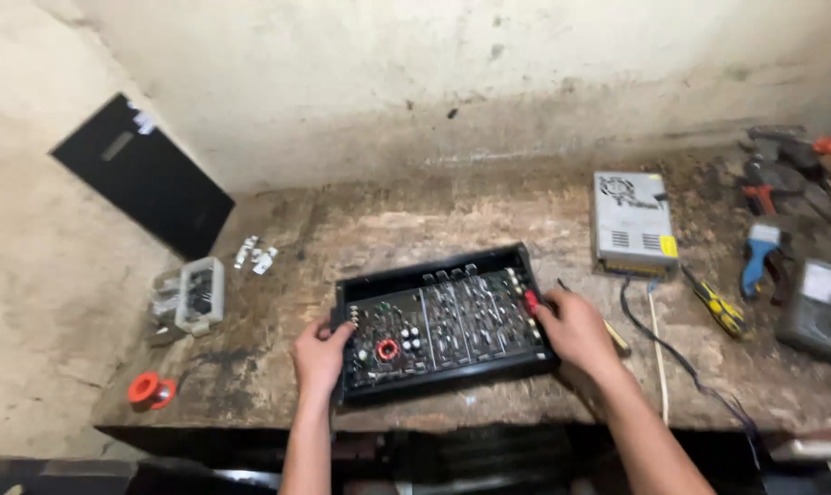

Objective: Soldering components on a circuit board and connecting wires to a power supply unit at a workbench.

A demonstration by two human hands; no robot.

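Observation:
An open black electronics chassis (522, 254) lies flat on the worn workbench (415, 220), its green circuit board with a red coil and small capacitors exposed. My left hand (320, 355) grips its left edge, thumb on the rim. My right hand (576, 328) grips the right edge beside a red connector (530, 300). Both forearms reach in from the lower frame.
A grey metal power supply box (630, 224) sits right of the chassis, with cables trailing to the front edge. Yellow-handled screwdriver (718, 309), blue-handled tool, pliers and a grey meter (819, 312) lie far right. A clear plastic part (198, 295), a red solder spool (148, 389) and a black panel (145, 174) are left.

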